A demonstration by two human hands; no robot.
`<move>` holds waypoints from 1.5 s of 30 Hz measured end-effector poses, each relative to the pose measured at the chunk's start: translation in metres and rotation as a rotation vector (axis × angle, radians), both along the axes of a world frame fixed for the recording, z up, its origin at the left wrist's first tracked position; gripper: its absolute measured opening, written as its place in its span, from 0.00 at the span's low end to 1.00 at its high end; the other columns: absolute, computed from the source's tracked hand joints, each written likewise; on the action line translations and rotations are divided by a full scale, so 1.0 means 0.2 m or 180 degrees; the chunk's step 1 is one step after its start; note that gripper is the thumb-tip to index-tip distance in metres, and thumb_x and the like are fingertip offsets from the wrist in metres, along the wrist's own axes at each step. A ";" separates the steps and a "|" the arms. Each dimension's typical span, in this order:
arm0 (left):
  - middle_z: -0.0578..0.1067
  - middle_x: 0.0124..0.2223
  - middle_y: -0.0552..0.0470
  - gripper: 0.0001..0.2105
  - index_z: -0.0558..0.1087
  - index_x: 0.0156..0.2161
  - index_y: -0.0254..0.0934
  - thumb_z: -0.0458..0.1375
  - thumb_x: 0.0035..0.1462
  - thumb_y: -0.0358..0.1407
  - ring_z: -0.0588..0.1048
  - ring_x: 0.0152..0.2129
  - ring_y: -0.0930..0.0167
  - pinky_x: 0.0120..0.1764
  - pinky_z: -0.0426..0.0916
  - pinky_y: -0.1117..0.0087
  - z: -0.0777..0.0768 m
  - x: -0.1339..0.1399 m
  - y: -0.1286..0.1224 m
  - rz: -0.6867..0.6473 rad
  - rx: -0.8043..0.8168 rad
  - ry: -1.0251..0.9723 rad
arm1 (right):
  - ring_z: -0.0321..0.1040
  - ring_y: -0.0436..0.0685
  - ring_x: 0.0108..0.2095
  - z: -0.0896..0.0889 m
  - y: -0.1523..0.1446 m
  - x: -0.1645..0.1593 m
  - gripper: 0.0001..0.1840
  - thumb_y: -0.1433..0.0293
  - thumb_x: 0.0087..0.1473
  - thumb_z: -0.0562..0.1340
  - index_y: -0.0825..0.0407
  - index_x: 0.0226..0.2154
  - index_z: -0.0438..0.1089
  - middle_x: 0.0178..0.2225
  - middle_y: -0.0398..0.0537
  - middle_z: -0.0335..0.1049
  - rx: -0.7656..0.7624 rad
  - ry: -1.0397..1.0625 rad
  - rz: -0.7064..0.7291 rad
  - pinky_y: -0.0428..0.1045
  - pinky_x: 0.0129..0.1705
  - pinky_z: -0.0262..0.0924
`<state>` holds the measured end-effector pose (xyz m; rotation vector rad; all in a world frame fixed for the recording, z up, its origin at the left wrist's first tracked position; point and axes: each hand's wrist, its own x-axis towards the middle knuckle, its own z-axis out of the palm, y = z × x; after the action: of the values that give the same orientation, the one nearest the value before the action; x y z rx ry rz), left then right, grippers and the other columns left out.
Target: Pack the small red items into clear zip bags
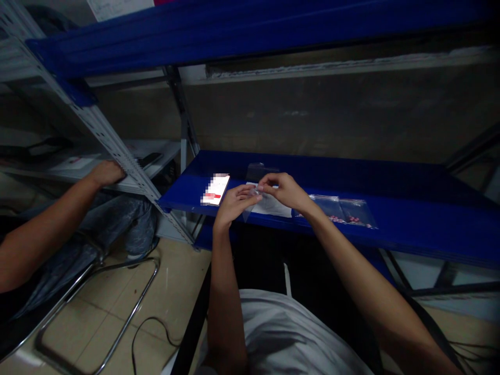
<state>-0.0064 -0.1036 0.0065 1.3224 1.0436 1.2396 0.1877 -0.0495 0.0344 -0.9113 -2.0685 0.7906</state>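
Note:
My left hand [236, 204] pinches a small clear plastic bag [248, 212] over the shelf's front part. Close beside it, my right hand [284, 190] has thumb and fingertips together at the bag's upper edge. Whether anything small is between those fingertips is too blurred to tell. Under the hands lies a white sheet of paper [275, 207]. To the right, partly behind my right forearm, a clear bag [326, 200] holds small reddish pieces. Another clear bag [356, 211] with similar pieces lies against it. Another clear plastic piece [255, 167] lies behind my hands.
A lit phone [217, 188] lies left of my hands on the blue shelf [422, 208]. Overhead runs a blue beam [250, 34]. At left, another person's hand [107, 173] rests by a grey upright [113, 140], above a metal chair frame [133, 307].

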 end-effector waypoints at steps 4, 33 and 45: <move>0.83 0.42 0.47 0.24 0.80 0.47 0.35 0.75 0.45 0.42 0.80 0.41 0.66 0.49 0.72 0.63 0.01 0.00 0.00 -0.0113 0.0033 0.0010 | 0.73 0.57 0.36 0.05 -0.02 0.00 0.14 0.61 0.60 0.63 0.51 0.35 0.80 0.35 0.48 0.81 0.0100 -0.0177 0.0111 0.50 0.40 0.60; 0.82 0.41 0.46 0.24 0.80 0.46 0.35 0.76 0.45 0.43 0.79 0.41 0.65 0.48 0.71 0.63 -0.02 -0.04 0.00 0.0126 -0.0041 0.0076 | 0.73 0.56 0.35 -0.21 0.17 0.01 0.08 0.72 0.59 0.63 0.54 0.36 0.79 0.34 0.50 0.80 0.0099 -0.0528 -0.0559 0.48 0.39 0.60; 0.82 0.40 0.47 0.23 0.80 0.46 0.35 0.75 0.46 0.42 0.80 0.40 0.65 0.46 0.72 0.65 -0.01 -0.02 0.00 -0.0028 0.0012 0.0013 | 0.72 0.57 0.36 0.04 0.01 -0.03 0.13 0.60 0.58 0.65 0.52 0.36 0.81 0.35 0.49 0.80 -0.0155 0.0231 0.0406 0.52 0.42 0.63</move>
<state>-0.0110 -0.1036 0.0040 1.3316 1.0376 1.2335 0.1813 -0.0478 0.0431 -0.7709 -2.0674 0.9314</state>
